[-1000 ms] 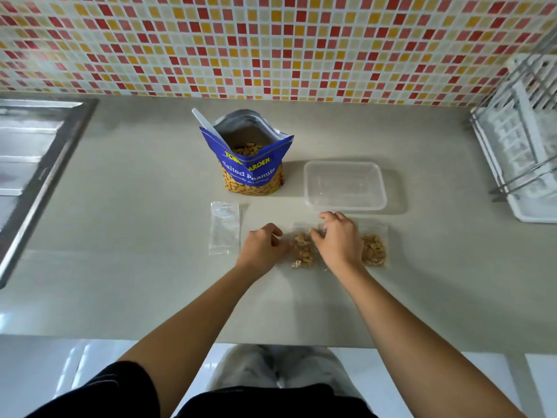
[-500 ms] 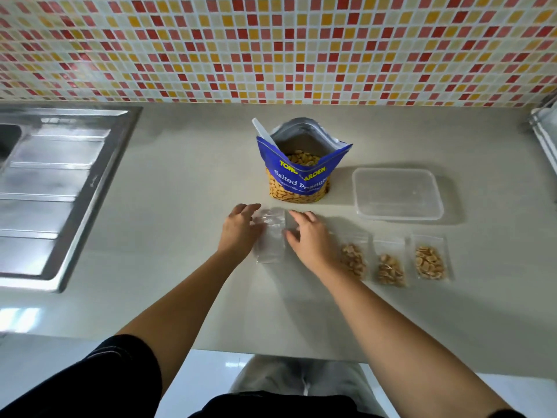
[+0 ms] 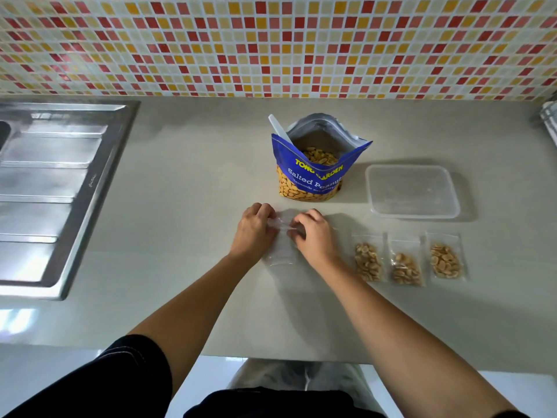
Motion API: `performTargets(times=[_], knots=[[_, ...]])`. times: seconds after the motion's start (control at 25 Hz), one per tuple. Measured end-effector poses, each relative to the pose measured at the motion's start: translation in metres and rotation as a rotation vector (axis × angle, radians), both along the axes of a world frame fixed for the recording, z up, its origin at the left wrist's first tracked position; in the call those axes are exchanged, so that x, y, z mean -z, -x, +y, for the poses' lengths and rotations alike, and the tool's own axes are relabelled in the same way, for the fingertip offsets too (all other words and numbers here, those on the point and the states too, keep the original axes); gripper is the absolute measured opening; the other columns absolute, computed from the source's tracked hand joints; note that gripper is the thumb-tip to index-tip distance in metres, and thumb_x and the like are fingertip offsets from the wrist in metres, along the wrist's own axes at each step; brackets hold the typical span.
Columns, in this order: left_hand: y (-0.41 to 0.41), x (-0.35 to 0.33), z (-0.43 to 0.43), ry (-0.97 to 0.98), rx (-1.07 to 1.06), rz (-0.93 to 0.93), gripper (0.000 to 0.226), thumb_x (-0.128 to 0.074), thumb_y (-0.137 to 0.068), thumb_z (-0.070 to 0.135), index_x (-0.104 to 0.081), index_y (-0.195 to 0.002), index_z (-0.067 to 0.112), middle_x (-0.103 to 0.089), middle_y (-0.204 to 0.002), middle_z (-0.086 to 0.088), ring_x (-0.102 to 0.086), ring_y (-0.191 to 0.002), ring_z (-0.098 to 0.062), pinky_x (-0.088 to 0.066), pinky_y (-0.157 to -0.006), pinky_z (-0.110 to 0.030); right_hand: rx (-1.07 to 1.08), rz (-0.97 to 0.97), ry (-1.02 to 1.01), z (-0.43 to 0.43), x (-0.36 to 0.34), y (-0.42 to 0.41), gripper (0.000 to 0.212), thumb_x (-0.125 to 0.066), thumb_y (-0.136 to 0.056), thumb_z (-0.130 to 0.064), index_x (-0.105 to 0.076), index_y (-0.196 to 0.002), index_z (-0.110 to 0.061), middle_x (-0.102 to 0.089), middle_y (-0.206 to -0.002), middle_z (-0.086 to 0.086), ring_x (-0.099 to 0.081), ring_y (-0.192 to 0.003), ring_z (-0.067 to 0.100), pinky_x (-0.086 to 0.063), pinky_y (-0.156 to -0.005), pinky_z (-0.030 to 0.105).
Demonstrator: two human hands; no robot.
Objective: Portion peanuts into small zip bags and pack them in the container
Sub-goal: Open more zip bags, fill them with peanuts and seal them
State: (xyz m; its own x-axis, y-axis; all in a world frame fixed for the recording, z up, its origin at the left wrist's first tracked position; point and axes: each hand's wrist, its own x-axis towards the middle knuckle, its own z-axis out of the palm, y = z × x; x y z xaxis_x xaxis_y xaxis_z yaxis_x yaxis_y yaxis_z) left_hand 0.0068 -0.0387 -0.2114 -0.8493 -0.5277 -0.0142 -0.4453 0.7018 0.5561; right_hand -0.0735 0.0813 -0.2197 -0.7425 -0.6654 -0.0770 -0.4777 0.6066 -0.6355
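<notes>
An empty clear zip bag (image 3: 281, 247) lies flat on the counter in front of me. My left hand (image 3: 254, 230) pinches its top edge from the left, and my right hand (image 3: 313, 235) pinches the same edge from the right. Behind them stands an open blue bag of salted peanuts (image 3: 316, 173) with a white scoop (image 3: 279, 128) sticking out. To the right lie three filled small zip bags (image 3: 405, 262) in a row. An empty clear plastic container (image 3: 413, 191) sits beyond them.
A steel sink drainboard (image 3: 54, 188) fills the counter's left side. The tiled wall (image 3: 271, 43) runs along the back. A white dish rack (image 3: 550, 116) shows at the far right edge. The counter's front edge (image 3: 271, 352) is close to my body.
My hands left the filled bag, moved left to the empty bag and now pinch its top edge. The view shifted left, showing the sink.
</notes>
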Motion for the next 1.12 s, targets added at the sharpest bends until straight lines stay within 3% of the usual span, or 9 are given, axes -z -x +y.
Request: performTargets(times=[0.2, 0.24, 0.32, 0.4, 0.48, 0.64, 0.76, 0.92, 1.12], knots=[[-0.005, -0.012, -0.011, 0.013, 0.162, 0.036, 0.012, -0.063, -0.083, 0.01, -0.066, -0.094, 0.006, -0.067, -0.09, -0.012, -0.058, -0.088, -0.032, -0.048, -0.076, -0.035, 0.052, -0.066, 0.162, 0.002, -0.007, -0.001, 0.012, -0.064, -0.084, -0.015, -0.065, -0.092, -0.006, -0.069, -0.092, 0.011, -0.063, -0.082, 0.027, -0.046, -0.073, 0.03], [-0.005, -0.019, -0.014, -0.018, 0.194, 0.054, 0.011, -0.063, -0.084, 0.012, -0.067, -0.093, 0.007, -0.069, -0.089, -0.009, -0.06, -0.086, -0.027, -0.049, -0.076, -0.032, 0.074, -0.15, 0.192, 0.002, -0.01, -0.002, 0.012, -0.063, -0.086, -0.018, -0.063, -0.094, -0.008, -0.07, -0.092, 0.009, -0.063, -0.081, 0.023, -0.046, -0.073, 0.027], [-0.005, -0.038, -0.02, -0.134, 0.191, 0.053, 0.01, -0.066, -0.084, 0.015, -0.068, -0.091, 0.008, -0.069, -0.081, -0.001, -0.063, -0.076, -0.008, -0.043, -0.068, -0.01, 0.127, -0.361, 0.27, 0.002, -0.018, -0.002, 0.008, -0.062, -0.088, -0.024, -0.06, -0.092, -0.018, -0.07, -0.089, 0.003, -0.062, -0.079, 0.016, -0.045, -0.073, 0.024], [-0.003, -0.056, -0.027, -0.371, 0.095, 0.038, 0.007, -0.068, -0.083, 0.011, -0.067, -0.09, 0.01, -0.065, -0.076, 0.003, -0.059, -0.065, 0.005, -0.039, -0.062, -0.002, 0.168, -0.566, 0.375, 0.002, -0.026, -0.003, 0.012, -0.067, -0.084, -0.023, -0.056, -0.088, -0.026, -0.066, -0.08, -0.001, -0.06, -0.074, 0.013, -0.045, -0.07, 0.022], [-0.003, -0.07, -0.03, -0.707, -0.01, 0.05, 0.007, -0.067, -0.083, 0.008, -0.064, -0.088, 0.011, -0.065, -0.081, -0.003, -0.061, -0.067, 0.0, -0.046, -0.064, -0.009, 0.212, -0.684, 0.467, 0.005, -0.031, -0.004, 0.02, -0.071, -0.081, -0.016, -0.055, -0.088, -0.024, -0.06, -0.074, -0.002, -0.056, -0.067, 0.011, -0.044, -0.065, 0.019], [-0.005, -0.083, -0.025, -1.064, -0.121, 0.103, 0.018, -0.056, -0.092, 0.024, -0.065, -0.095, 0.008, -0.064, -0.077, 0.0, -0.06, -0.069, -0.012, -0.049, -0.068, -0.019, 0.281, -0.653, 0.522, 0.017, -0.039, -0.002, 0.02, -0.073, -0.079, -0.011, -0.056, -0.085, -0.02, -0.063, -0.075, -0.002, -0.055, -0.064, 0.005, -0.043, -0.063, 0.018], [-0.009, -0.084, -0.021, -1.061, -0.095, 0.109, 0.015, -0.053, -0.093, 0.016, -0.066, -0.089, 0.01, -0.065, -0.068, 0.003, -0.06, -0.065, -0.01, -0.05, -0.064, -0.017, 0.26, -0.566, 0.509, 0.029, -0.044, 0.001, 0.018, -0.073, -0.079, -0.012, -0.059, -0.08, -0.024, -0.063, -0.077, -0.003, -0.054, -0.068, 0.009, -0.042, -0.064, 0.022], [-0.013, -0.087, -0.014, -1.013, -0.044, 0.077, 0.011, -0.055, -0.09, 0.006, -0.065, -0.087, 0.01, -0.064, -0.074, -0.002, -0.061, -0.063, -0.008, -0.05, -0.061, -0.016, 0.249, -0.549, 0.595, 0.039, -0.056, 0.001, 0.016, -0.068, -0.082, -0.008, -0.062, -0.079, -0.022, -0.063, -0.073, -0.006, -0.054, -0.058, -0.006, -0.041, -0.059, 0.011], [-0.006, -0.097, -0.007, -0.932, -0.01, 0.101, 0.008, -0.058, -0.089, 0.008, -0.065, -0.087, 0.011, -0.063, -0.077, -0.001, -0.06, -0.062, -0.005, -0.047, -0.057, -0.014, 0.229, -0.569, 0.649, 0.044, -0.071, 0.007, 0.013, -0.068, -0.083, -0.009, -0.065, -0.08, -0.021, -0.06, -0.07, -0.003, -0.049, -0.052, 0.001, -0.04, -0.053, 0.015]])
